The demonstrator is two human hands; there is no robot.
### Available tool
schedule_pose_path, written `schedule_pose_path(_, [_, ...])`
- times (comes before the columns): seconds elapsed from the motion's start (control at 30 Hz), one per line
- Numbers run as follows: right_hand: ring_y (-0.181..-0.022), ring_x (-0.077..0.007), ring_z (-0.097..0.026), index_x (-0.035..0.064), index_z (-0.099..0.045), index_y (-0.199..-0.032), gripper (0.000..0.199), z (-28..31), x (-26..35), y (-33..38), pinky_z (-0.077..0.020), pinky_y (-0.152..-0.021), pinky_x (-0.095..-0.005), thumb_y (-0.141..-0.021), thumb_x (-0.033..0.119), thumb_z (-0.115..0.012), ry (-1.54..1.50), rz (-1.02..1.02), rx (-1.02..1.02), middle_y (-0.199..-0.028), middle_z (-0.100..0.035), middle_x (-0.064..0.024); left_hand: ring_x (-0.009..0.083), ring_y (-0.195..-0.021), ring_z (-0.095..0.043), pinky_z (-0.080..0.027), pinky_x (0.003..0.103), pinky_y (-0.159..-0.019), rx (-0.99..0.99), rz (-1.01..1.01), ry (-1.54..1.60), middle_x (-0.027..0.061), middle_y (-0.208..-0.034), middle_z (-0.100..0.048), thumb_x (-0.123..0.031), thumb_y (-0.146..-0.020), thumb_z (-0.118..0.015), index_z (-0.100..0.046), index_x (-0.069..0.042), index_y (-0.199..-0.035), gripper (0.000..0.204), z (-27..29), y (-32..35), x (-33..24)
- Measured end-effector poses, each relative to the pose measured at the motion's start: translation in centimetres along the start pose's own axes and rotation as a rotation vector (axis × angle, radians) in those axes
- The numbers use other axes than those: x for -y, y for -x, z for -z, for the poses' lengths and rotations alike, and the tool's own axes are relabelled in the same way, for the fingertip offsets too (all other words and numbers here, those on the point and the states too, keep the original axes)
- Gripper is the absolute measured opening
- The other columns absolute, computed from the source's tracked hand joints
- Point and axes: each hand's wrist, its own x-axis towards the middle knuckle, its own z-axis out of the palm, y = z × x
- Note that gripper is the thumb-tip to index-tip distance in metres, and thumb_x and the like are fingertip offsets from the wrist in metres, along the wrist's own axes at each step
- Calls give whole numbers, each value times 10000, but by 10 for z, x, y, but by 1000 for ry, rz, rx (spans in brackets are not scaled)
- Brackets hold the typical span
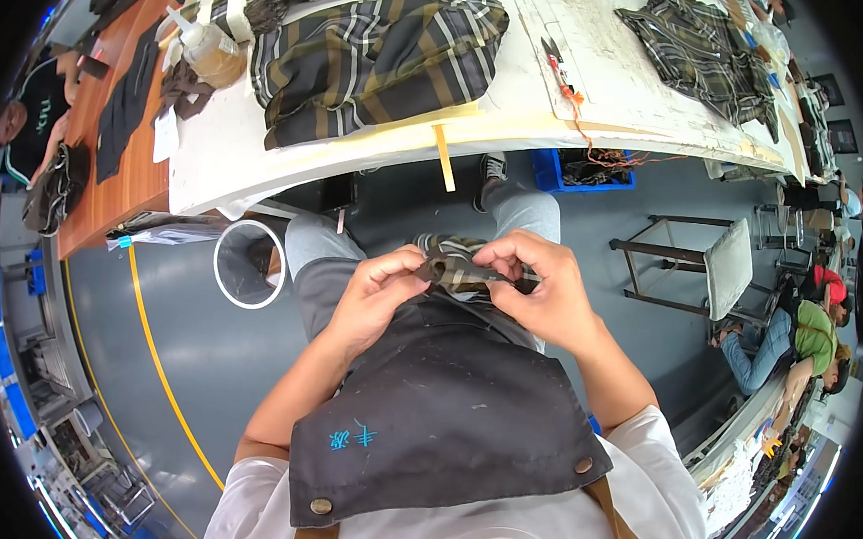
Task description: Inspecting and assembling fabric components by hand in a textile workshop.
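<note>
A piece of dark plaid fabric (462,279) with tan and white stripes stretches between my hands, above my lap. My left hand (384,289) pinches its left part between thumb and fingers. On the other side, thumb and bent fingers of my right hand (549,292) grip the fabric's edge. A dark fold runs along the top of the piece between the two hands. More of the cloth hangs behind and below them, partly hidden by my fingers. Under my wrists lies the dark grey apron (445,405) that I wear.
Ahead curves a white table (515,114) with plaid cloth (383,60), more plaid pieces (705,60), red-handled snips (558,71) and a bottle (210,53). A round bin (250,264) stands at left, a blue crate (582,170) beneath the table, a stool (725,268) at right. Several people sit nearby.
</note>
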Motion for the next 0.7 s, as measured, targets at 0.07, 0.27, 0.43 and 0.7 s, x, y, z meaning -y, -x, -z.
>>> schedule_pose_path(0.07, [-574,-104,-483,10,-600,-889,234,3,3,-2,-401,-514,-231,-661,-41,-607,9,25,9,-697,-505,-28,127,-905,-516,-415,269,-779,109,-55,195,38,-1055,-552,28,-817,-549,-558,12,-1091,274,0,3,2])
schedule_pose_path(0.27, [-619,-217,-560,19,-589,-873,191,8,5,-6,-436,-531,-295,-685,5,-617,121,121,53,-754,-574,-83,183,-1134,-478,-381,302,-950,285,168,364,94,-1201,-514,-25,-724,-672,-469,14,-1214,532,-6,9,-14])
schedule_pose_path(0.43, [-623,-187,-548,28,-608,-818,177,8,13,-10,-428,-543,-277,-648,-22,-612,86,182,171,-720,-584,-56,184,-963,-579,-435,298,-878,433,158,581,93,-1071,-587,-133,-670,-745,-536,14,-1093,494,-6,12,-3])
schedule_pose_path(0.7, [-688,-254,-570,54,-608,-803,199,9,18,-2,-455,-585,-328,-623,13,-680,302,326,206,-759,-581,-69,213,-931,-588,-473,367,-844,277,-84,642,100,-980,-599,-190,-797,-656,-564,56,-1003,334,-11,4,-8])
